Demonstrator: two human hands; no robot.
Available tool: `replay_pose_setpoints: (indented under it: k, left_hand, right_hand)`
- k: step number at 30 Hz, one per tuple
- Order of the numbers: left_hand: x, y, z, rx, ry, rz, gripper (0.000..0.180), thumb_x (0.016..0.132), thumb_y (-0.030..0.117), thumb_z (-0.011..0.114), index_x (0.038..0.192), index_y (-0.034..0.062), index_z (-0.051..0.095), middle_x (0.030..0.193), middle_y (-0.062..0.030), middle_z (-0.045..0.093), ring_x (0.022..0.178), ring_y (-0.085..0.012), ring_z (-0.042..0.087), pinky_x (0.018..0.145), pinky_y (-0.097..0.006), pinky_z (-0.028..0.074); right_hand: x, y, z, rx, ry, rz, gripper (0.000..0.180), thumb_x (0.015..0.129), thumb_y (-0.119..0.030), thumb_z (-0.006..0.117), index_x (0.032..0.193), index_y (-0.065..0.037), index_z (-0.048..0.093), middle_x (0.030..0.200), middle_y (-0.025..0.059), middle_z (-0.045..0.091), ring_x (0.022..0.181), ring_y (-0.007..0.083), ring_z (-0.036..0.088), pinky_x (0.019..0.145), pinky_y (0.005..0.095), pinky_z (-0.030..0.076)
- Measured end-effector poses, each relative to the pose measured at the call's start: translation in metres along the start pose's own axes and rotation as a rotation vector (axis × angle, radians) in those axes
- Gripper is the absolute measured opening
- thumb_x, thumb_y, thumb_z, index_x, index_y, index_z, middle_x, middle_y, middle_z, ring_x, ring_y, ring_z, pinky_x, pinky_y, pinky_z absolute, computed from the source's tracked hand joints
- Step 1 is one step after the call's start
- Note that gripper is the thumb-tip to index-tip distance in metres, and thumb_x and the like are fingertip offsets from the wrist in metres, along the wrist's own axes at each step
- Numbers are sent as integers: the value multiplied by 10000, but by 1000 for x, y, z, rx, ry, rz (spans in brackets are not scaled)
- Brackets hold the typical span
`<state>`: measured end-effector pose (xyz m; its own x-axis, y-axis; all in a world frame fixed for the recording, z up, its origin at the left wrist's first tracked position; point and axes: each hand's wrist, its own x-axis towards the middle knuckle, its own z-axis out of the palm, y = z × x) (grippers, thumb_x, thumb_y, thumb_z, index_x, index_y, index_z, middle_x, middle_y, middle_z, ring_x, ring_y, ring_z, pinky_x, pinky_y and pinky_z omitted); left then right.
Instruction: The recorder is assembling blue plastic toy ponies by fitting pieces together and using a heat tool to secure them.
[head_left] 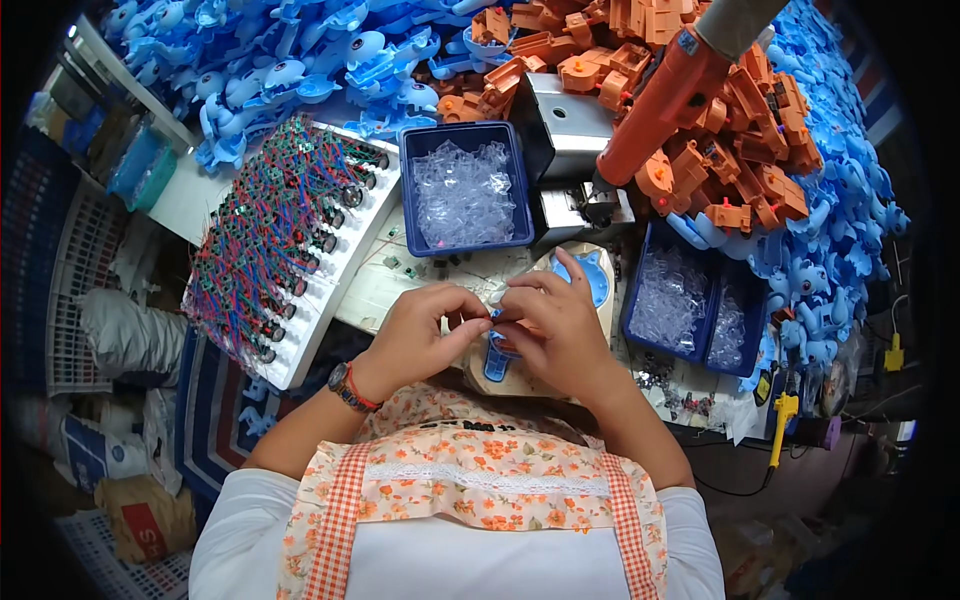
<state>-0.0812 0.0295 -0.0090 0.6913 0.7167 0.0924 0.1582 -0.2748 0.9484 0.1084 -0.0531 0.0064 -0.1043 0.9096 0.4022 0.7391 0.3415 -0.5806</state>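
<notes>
My left hand point(428, 328) and my right hand point(560, 325) meet in front of my body, their fingertips pinched close together. Whatever they hold is small and mostly covered by the fingers; a whitish bit point(496, 296) shows at the right index finger. Directly under the fingers, a blue plastic part point(495, 364) rests on a pale fixture block point(530, 376). Another blue shell piece point(596, 276) sits in the fixture, just beyond my right hand.
Clear plastic pieces fill a dark blue bin point(462, 132) ahead and a divided bin point(713, 305) at right. Left stands a white foam tray point(345, 285) of wired circuit boards. An orange rod-like tool point(655, 105) slants over orange housings point(745, 130); blue shells point(290, 75) pile up behind.
</notes>
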Motion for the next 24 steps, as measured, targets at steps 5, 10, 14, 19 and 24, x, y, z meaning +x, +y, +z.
replay_pose_setpoints:
  k: [5,10,14,19,24]
  left_hand:
    - [0,-10,-3,-55,-80,-49,115,878,146,700,879,31,697,813,1,650,671,-45,551,571,-203,410]
    - [-1,-16,1,-24,-100,-55,110,882,150,683,872,40,686,785,1,614,663,-61,531,559,-226,402]
    - [3,-14,5,77,-157,-55,116,858,150,678,873,35,667,757,-60,598,634,-155,567,589,-296,453]
    - [4,-7,5,289,-165,-14,138,848,193,661,865,58,635,757,-85,592,645,-233,589,602,-352,465]
    - [1,-11,4,271,-169,-15,106,856,135,675,851,40,628,750,-62,590,639,-161,567,577,-280,456]
  right_hand:
    - [1,5,-11,-114,-49,-98,168,687,-60,762,808,-142,678,872,-24,675,1035,229,632,1117,599,266]
    - [-1,8,-11,-260,-62,-173,96,699,-150,748,776,-157,692,821,-29,636,1050,223,619,1130,604,256]
    - [-1,7,-11,-337,-113,-221,73,720,-204,710,755,-141,696,810,9,591,1065,219,602,1142,610,248]
    - [2,2,-12,-353,-169,-210,63,718,-185,706,757,-136,702,826,18,584,1073,220,590,1147,600,242]
    - [2,2,-11,-346,-216,-185,95,716,-171,716,804,-136,717,827,12,578,1082,221,578,1151,592,236]
